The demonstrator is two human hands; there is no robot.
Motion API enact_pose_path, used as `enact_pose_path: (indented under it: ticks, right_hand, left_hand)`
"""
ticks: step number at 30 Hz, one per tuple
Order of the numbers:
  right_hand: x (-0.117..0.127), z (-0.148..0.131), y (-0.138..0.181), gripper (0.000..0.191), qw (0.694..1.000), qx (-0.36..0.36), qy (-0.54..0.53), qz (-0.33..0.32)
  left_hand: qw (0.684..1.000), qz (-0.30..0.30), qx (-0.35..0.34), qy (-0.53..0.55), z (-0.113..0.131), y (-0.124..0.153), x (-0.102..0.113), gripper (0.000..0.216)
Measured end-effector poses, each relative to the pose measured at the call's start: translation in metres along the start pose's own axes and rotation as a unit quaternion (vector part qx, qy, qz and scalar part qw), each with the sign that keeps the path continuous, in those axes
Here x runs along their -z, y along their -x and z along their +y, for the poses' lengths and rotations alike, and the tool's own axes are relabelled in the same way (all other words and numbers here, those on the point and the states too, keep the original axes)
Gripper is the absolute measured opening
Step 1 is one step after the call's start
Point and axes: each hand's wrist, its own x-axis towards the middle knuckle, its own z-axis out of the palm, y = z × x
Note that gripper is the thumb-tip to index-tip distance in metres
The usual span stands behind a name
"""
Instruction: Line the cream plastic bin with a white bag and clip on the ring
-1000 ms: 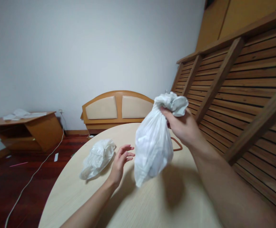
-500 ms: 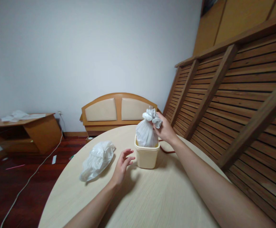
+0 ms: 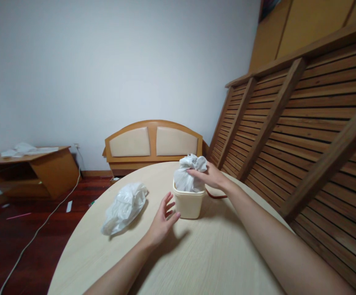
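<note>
A small cream plastic bin [image 3: 189, 205] stands on the round table, with a bunched white plastic bag [image 3: 183, 177] partly inside it. My right hand [image 3: 210, 175] grips this bag near its gathered top, just above the bin's rim. Some of its fingers are hidden behind the bag. My left hand [image 3: 165, 216] holds nothing; its fingers are apart and curve toward the bin's lower left side. Whether they touch the bin I cannot tell. A second white plastic bag [image 3: 125, 208], crumpled, lies on the table to the left.
The round pale wooden table [image 3: 221, 254] fills the foreground. A reddish-brown cord or strap [image 3: 216, 196] lies behind the bin. Slatted wooden panels [image 3: 319, 135] lean at the right, a headboard [image 3: 153, 141] stands behind, and a low cabinet [image 3: 52, 172] is at the left.
My right hand has moved down with the bag, which now sits lower in the bin. My left hand has shifted slightly right, closer to the bin, with its thumb stretched out.
</note>
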Motion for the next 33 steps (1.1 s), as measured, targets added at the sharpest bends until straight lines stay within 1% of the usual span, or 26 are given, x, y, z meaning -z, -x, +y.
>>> enact_pose_path:
  ticks: [2, 4, 9, 12, 15, 17, 21, 23, 24, 26, 27, 28, 29, 30, 31, 32, 33]
  right_hand:
    - [-0.001, 0.006, 0.003, 0.035, 0.998, -0.045, -0.003, -0.040]
    - [-0.004, 0.014, 0.004, 0.037, 0.995, -0.072, -0.004, -0.065]
    - [-0.013, 0.028, 0.006, 0.043, 0.995, -0.044, -0.010, -0.086]
    - [-0.016, 0.028, 0.005, 0.043, 0.993, -0.047, -0.035, -0.101]
    - [-0.014, 0.022, 0.006, 0.043, 0.992, -0.053, -0.041, -0.106]
    - [-0.011, 0.014, 0.008, 0.040, 0.989, -0.047, -0.037, -0.136]
    - [-0.002, -0.008, 0.015, 0.032, 0.970, -0.014, -0.024, -0.240]
    - [0.000, -0.018, 0.017, 0.028, 0.966, -0.002, -0.009, -0.260]
    - [-0.001, -0.022, 0.019, 0.027, 0.966, 0.004, -0.004, -0.260]
    - [-0.003, -0.027, 0.021, 0.026, 0.969, 0.017, 0.003, -0.245]
    - [-0.004, -0.028, 0.022, 0.025, 0.974, 0.020, 0.013, -0.223]
    - [-0.005, -0.029, 0.024, 0.022, 0.982, 0.016, 0.032, -0.187]
    - [-0.006, -0.031, 0.027, 0.019, 0.989, 0.004, 0.066, -0.135]
    - [-0.006, -0.033, 0.030, 0.021, 0.991, -0.011, 0.115, -0.070]
    - [-0.005, -0.035, 0.033, 0.028, 0.984, -0.027, 0.176, 0.000]
    - [-0.004, -0.038, 0.037, 0.038, 0.968, -0.040, 0.241, 0.066]
    - [-0.001, -0.042, 0.041, 0.047, 0.945, -0.048, 0.301, 0.119]
  left_hand:
    - [1.000, -0.001, 0.000, -0.008, -0.001, 0.000, 0.000, 0.092]
    - [1.000, 0.000, 0.001, -0.011, -0.001, 0.000, -0.001, 0.093]
    - [1.000, -0.007, -0.003, -0.015, 0.003, 0.002, -0.004, 0.092]
    - [1.000, -0.006, -0.011, -0.022, 0.006, 0.003, -0.004, 0.090]
    - [0.999, -0.005, -0.027, -0.026, 0.008, 0.002, -0.002, 0.093]
    - [0.998, -0.014, -0.057, -0.025, 0.009, 0.001, 0.000, 0.101]
    - [0.991, -0.050, -0.118, -0.044, 0.014, 0.004, -0.001, 0.131]
    - [0.987, -0.073, -0.123, -0.069, 0.019, 0.010, -0.006, 0.145]
    - [0.986, -0.075, -0.122, -0.084, 0.022, 0.013, -0.010, 0.150]
    - [0.984, -0.057, -0.127, -0.114, 0.026, 0.020, -0.018, 0.158]
    - [0.981, -0.040, -0.134, -0.131, 0.028, 0.023, -0.022, 0.159]
    - [0.978, -0.024, -0.143, -0.148, 0.029, 0.027, -0.026, 0.159]
    - [0.974, -0.012, -0.153, -0.165, 0.030, 0.029, -0.029, 0.156]
    - [0.970, -0.001, -0.162, -0.179, 0.031, 0.031, -0.032, 0.152]
    - [0.966, 0.008, -0.170, -0.192, 0.032, 0.033, -0.034, 0.148]
    - [0.963, 0.016, -0.178, -0.203, 0.032, 0.034, -0.036, 0.143]
    - [0.959, 0.025, -0.185, -0.214, 0.032, 0.035, -0.037, 0.137]
